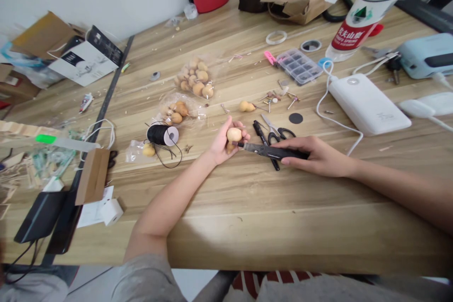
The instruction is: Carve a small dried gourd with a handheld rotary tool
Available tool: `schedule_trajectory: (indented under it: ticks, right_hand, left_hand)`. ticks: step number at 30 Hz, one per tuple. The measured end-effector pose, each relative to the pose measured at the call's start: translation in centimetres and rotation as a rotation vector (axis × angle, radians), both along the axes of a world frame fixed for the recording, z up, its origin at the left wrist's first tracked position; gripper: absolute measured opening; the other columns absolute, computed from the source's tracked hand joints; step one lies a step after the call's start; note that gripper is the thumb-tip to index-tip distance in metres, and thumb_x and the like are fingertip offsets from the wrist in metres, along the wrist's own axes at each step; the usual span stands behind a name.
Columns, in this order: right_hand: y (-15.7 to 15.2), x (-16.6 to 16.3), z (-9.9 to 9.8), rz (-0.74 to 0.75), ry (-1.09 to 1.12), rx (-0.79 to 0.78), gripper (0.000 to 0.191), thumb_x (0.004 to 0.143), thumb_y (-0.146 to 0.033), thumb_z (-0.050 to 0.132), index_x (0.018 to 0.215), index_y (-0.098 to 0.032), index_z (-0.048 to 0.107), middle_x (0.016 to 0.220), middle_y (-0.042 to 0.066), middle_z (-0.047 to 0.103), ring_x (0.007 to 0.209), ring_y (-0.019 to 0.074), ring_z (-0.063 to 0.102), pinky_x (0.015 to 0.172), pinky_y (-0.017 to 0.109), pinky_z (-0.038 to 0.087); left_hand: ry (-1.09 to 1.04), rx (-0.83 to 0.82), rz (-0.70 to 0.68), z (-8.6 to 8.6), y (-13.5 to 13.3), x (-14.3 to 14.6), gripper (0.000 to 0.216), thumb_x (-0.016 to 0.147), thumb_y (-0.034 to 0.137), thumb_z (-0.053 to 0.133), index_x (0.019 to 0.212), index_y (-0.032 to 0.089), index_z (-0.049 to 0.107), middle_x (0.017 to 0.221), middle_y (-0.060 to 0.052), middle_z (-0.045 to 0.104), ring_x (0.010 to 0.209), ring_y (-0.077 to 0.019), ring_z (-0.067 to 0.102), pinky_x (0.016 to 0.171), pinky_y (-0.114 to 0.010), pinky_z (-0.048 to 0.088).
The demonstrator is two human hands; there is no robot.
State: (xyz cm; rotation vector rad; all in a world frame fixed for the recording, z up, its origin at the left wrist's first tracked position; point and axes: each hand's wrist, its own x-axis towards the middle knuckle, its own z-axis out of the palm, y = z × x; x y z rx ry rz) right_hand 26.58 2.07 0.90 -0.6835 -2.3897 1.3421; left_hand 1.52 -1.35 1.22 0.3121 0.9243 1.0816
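Note:
In my left hand (222, 144) is a small pale gourd (234, 135), its rounded end up and the fingers curled about it. My right hand (313, 156) grips a black rotary tool (271, 151), whose tip points left and reaches the lower part of the gourd; whether it touches cannot be made out. Just behind the tool lie a black marker pen (261, 133) and black-handled scissors (274, 131). Another small gourd (247, 106) rests on the table a little farther off, near scattered grinding bits (274, 97).
Bags of gourds (194, 78) and a black thread spool (163, 135) lie left of centre. At right stand a white power bank (370, 104) with a cable, a water bottle (364, 19) and a compartment box (299, 66). Cardboard boxes (87, 59) sit at far left.

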Motion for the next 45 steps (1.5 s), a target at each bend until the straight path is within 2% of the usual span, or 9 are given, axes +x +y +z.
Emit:
schedule_trajectory:
  ticks: [5, 9, 14, 24, 32, 45]
  right_hand:
    - [-0.08, -0.01, -0.06, -0.003, -0.004, 0.010, 0.040, 0.088, -0.041, 0.060, 0.121, -0.020, 0.066, 0.110, 0.005, 0.075, 0.094, 0.0227, 0.071, 0.080, 0.031, 0.055]
    - [-0.10, 0.00, -0.11, -0.003, -0.006, 0.008, 0.040, 0.088, -0.041, 0.060, 0.120, -0.019, 0.067, 0.110, 0.006, 0.075, 0.093, 0.0226, 0.071, 0.080, 0.031, 0.055]
    - [-0.11, -0.01, -0.07, -0.002, -0.005, 0.001, 0.040, 0.088, -0.042, 0.060, 0.121, -0.019, 0.067, 0.112, 0.006, 0.075, 0.095, 0.0231, 0.071, 0.082, 0.031, 0.055]
    - [-0.11, -0.04, -0.01, -0.014, -0.019, 0.014, 0.041, 0.088, -0.044, 0.059, 0.121, -0.022, 0.067, 0.111, 0.005, 0.075, 0.094, 0.0236, 0.071, 0.081, 0.032, 0.056]
    - [-0.16, -0.03, 0.08, -0.013, -0.019, 0.019, 0.040, 0.088, -0.043, 0.059, 0.121, -0.022, 0.067, 0.109, 0.004, 0.076, 0.094, 0.0234, 0.071, 0.081, 0.032, 0.056]
    - [-0.20, -0.02, 0.07, -0.011, -0.023, 0.014, 0.040, 0.088, -0.042, 0.060, 0.121, -0.021, 0.067, 0.111, 0.005, 0.075, 0.095, 0.0235, 0.071, 0.082, 0.032, 0.055]
  left_hand:
    - [0.002, -0.007, -0.002, 0.24, -0.12, 0.18, 0.040, 0.098, 0.044, 0.036, 0.077, 0.015, 0.053, 0.060, -0.001, 0.058, 0.055, -0.0121, 0.064, 0.040, -0.014, 0.041]
    - [0.006, 0.003, 0.015, 0.26, -0.17, 0.22, 0.043, 0.097, 0.046, 0.037, 0.075, 0.014, 0.055, 0.063, -0.002, 0.059, 0.062, -0.0126, 0.066, 0.048, -0.017, 0.049]
    - [-0.002, 0.010, 0.005, -0.01, -0.16, 0.03, 0.048, 0.095, 0.053, 0.038, 0.076, 0.014, 0.057, 0.068, -0.002, 0.060, 0.065, -0.0127, 0.066, 0.053, -0.019, 0.052]
    - [-0.013, 0.031, -0.012, 0.08, -0.17, 0.01, 0.051, 0.096, 0.054, 0.034, 0.076, 0.013, 0.058, 0.070, -0.003, 0.061, 0.065, -0.0131, 0.067, 0.053, -0.020, 0.053]
    - [-0.026, 0.026, -0.016, 0.10, -0.18, -0.05, 0.049, 0.093, 0.056, 0.041, 0.076, 0.014, 0.058, 0.068, -0.002, 0.061, 0.064, -0.0131, 0.066, 0.055, -0.021, 0.053]
    - [-0.062, 0.018, -0.012, 0.30, -0.17, -0.09, 0.051, 0.096, 0.054, 0.034, 0.075, 0.014, 0.058, 0.063, -0.003, 0.059, 0.062, -0.0137, 0.065, 0.054, -0.021, 0.053]
